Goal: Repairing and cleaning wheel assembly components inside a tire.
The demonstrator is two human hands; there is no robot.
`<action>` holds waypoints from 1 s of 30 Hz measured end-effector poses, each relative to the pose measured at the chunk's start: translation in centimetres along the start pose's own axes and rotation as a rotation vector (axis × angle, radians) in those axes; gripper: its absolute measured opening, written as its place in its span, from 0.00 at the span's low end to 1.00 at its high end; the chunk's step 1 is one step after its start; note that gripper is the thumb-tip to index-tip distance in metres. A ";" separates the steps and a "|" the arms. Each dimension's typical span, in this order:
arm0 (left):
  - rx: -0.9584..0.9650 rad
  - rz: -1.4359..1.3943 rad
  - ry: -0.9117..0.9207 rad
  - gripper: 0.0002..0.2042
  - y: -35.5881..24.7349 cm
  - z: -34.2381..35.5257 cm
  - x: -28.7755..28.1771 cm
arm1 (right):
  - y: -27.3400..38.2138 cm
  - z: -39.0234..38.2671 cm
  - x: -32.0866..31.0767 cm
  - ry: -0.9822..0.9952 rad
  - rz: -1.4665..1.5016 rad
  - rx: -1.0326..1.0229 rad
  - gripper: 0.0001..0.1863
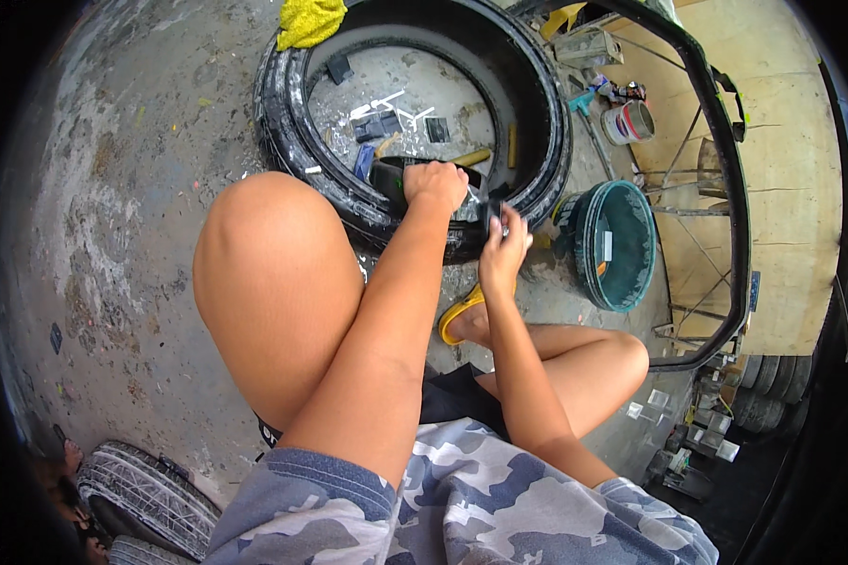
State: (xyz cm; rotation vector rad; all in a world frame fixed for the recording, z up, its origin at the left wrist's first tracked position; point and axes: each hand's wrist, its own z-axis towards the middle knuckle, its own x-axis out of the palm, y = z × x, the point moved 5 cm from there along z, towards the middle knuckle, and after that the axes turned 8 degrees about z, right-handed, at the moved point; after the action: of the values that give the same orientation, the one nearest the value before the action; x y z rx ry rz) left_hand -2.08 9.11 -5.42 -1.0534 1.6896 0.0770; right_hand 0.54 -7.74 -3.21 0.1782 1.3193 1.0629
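Observation:
A large black tire (pixel 297 113) lies on its side on the floor in front of me, dusted with white along its rim. Over its near edge, my left hand (pixel 435 185) is closed around a black power tool (pixel 386 179), whose exact kind I cannot make out. My right hand (pixel 506 247), just to the right, has its fingers curled at a small black part (pixel 493 212) by the tool's end. Whether that part belongs to the tool is unclear. Inside the tire's ring lie dark rubber patches (pixel 377 126), white strips (pixel 415 115) and a yellowish rod (pixel 471 157).
A yellow cloth (pixel 309 21) drapes over the tire's far left edge. To the right stand a green bucket (pixel 622 247), a white paint pail (pixel 628 122) and a black frame (pixel 740 235) before a plywood board (pixel 782 188). More tires (pixel 146 490) and part of another person (pixel 73 456) appear at lower left.

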 end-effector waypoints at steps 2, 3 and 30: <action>0.014 0.023 -0.021 0.23 -0.2 -0.4 0.6 | -0.4 -1.3 -0.6 0.015 0.016 0.072 0.14; 0.008 0.033 -0.044 0.23 -0.4 -0.5 0.7 | -0.3 -0.6 -0.3 0.010 0.018 0.068 0.14; 0.009 -0.002 0.066 0.22 -0.3 -0.1 0.3 | -0.2 0.0 -0.4 -0.041 -0.046 0.069 0.15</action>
State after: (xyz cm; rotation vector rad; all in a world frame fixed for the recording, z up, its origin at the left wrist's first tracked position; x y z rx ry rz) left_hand -1.98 8.76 -5.49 -1.0613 1.7466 0.0329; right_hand 0.69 -8.13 -3.00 0.2193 1.3182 0.9708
